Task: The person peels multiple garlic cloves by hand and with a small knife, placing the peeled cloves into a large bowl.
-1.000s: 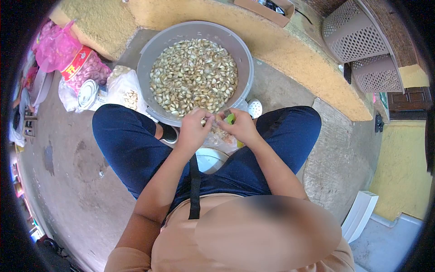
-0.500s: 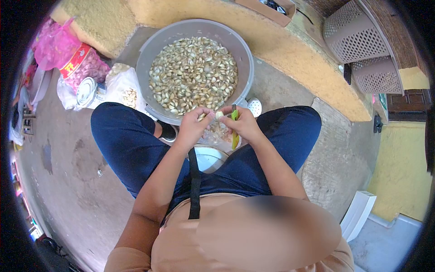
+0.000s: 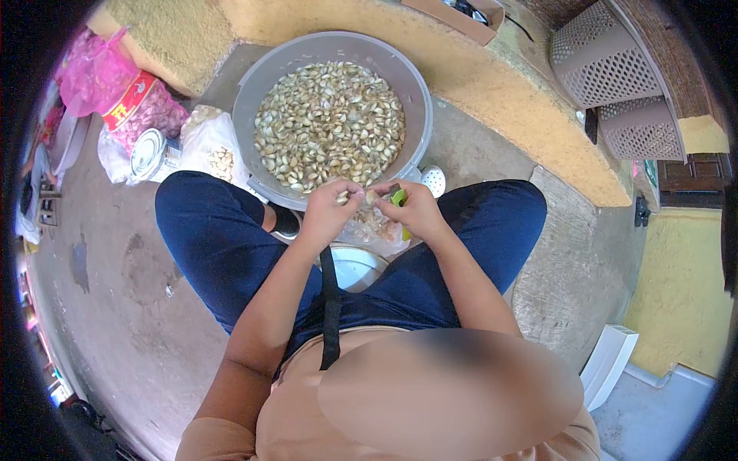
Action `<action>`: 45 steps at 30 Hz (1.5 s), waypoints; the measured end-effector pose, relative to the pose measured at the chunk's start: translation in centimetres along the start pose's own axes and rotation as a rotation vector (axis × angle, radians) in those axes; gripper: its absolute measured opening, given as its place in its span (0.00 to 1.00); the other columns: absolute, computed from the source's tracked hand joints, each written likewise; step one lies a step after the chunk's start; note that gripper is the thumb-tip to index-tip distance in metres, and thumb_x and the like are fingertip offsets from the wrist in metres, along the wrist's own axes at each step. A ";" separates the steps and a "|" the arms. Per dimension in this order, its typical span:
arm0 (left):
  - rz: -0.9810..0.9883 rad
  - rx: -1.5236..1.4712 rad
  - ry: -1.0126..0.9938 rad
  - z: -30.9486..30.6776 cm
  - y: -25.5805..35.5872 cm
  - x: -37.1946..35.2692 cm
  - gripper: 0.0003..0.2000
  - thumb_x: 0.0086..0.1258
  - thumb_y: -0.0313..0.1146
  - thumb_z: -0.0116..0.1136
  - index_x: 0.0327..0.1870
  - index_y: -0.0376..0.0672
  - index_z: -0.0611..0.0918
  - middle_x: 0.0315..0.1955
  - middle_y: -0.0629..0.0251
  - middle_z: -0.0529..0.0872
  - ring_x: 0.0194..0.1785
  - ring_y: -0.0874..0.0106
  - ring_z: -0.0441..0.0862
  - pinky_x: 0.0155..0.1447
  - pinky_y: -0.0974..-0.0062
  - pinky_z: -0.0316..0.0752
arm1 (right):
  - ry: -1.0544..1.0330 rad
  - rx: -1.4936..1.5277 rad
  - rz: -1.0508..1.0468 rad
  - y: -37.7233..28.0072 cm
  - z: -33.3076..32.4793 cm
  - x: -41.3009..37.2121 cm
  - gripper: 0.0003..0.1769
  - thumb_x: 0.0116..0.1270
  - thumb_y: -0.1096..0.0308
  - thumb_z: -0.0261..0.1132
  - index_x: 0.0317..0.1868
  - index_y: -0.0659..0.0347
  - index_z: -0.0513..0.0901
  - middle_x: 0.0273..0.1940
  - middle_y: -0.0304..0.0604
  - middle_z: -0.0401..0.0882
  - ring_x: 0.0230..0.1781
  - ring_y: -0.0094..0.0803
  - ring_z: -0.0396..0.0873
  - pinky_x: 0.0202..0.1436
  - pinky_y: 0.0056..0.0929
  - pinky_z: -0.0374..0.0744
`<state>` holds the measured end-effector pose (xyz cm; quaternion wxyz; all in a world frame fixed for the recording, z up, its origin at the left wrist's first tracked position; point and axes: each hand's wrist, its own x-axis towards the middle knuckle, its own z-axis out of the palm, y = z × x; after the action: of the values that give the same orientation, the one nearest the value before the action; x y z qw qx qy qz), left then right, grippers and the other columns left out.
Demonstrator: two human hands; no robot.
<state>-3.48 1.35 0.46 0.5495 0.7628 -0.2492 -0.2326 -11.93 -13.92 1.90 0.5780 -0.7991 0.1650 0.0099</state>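
Note:
Over the near rim of a wide grey tub [image 3: 422, 84] filled with garlic cloves [image 3: 330, 127], my two hands come together. My left hand [image 3: 332, 211] is closed on pale garlic cloves, one showing at its fingers. My right hand [image 3: 420, 213] grips a small knife [image 3: 398, 200] by its yellow-green handle. A single garlic clove [image 3: 372, 198] is pinched at the right fingertips, close to the left thumb. The knife's blade is hardly visible. Below the hands lie a clear plastic bag with peelings [image 3: 377, 230] and a white container [image 3: 354, 269] between my legs.
At the left stand a pink net sack [image 3: 154, 111], a tin can [image 3: 152, 154] and a white bag holding cloves [image 3: 219, 157]. A low yellow wall [image 3: 492, 107] runs behind the tub. Grey perforated baskets [image 3: 607, 58] sit upper right. A white perforated shoe [image 3: 433, 180] is beside the tub.
The right hand has turned the knife, so less of its yellow-green handle shows below the fingers. Both hands stay in nearly the same place, close together.

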 end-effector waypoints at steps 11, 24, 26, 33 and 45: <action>-0.325 -0.511 -0.146 1.0 0.0 0.0 0.06 0.62 0.30 0.49 0.32 0.37 0.74 0.17 0.71 0.71 0.18 0.81 0.67 0.17 0.83 0.64 | -0.109 0.364 0.153 -1.2 -0.3 -0.4 0.14 0.54 0.66 0.63 0.39 0.68 0.78 0.19 0.35 0.73 0.16 0.17 0.68 0.19 0.16 0.66; -0.265 -0.220 -0.033 0.7 1.2 -0.2 0.07 0.59 0.32 0.55 0.34 0.39 0.78 0.20 0.71 0.73 0.20 0.83 0.70 0.17 0.86 0.66 | 0.059 -0.121 -0.127 0.2 0.0 0.2 0.14 0.51 0.62 0.65 0.36 0.63 0.80 0.28 0.46 0.77 0.26 0.30 0.75 0.31 0.26 0.72; -0.282 -0.204 -0.063 0.3 1.2 -0.1 0.06 0.59 0.32 0.56 0.32 0.39 0.79 0.20 0.71 0.73 0.20 0.83 0.70 0.17 0.86 0.66 | 0.040 -0.101 -0.099 -0.3 -0.1 0.0 0.14 0.51 0.63 0.65 0.36 0.62 0.80 0.29 0.47 0.77 0.27 0.32 0.75 0.32 0.25 0.72; -0.274 -0.290 -0.078 -0.1 0.8 0.1 0.08 0.58 0.33 0.56 0.32 0.38 0.80 0.19 0.70 0.76 0.18 0.84 0.70 0.17 0.86 0.65 | -0.014 0.046 0.024 -0.4 -0.3 -0.1 0.15 0.51 0.63 0.66 0.38 0.62 0.80 0.27 0.42 0.77 0.25 0.24 0.73 0.30 0.22 0.71; -0.320 -0.414 -0.053 0.9 0.1 0.1 0.05 0.59 0.30 0.54 0.29 0.37 0.76 0.17 0.70 0.72 0.19 0.82 0.68 0.18 0.85 0.64 | -0.047 0.282 0.132 -0.8 -0.1 -0.4 0.14 0.55 0.65 0.63 0.39 0.66 0.79 0.19 0.34 0.74 0.17 0.17 0.69 0.21 0.16 0.67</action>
<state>-3.96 0.64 0.29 0.6433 0.6576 -0.0866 -0.3824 -12.06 -13.69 2.75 0.6862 -0.6972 0.2030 0.0434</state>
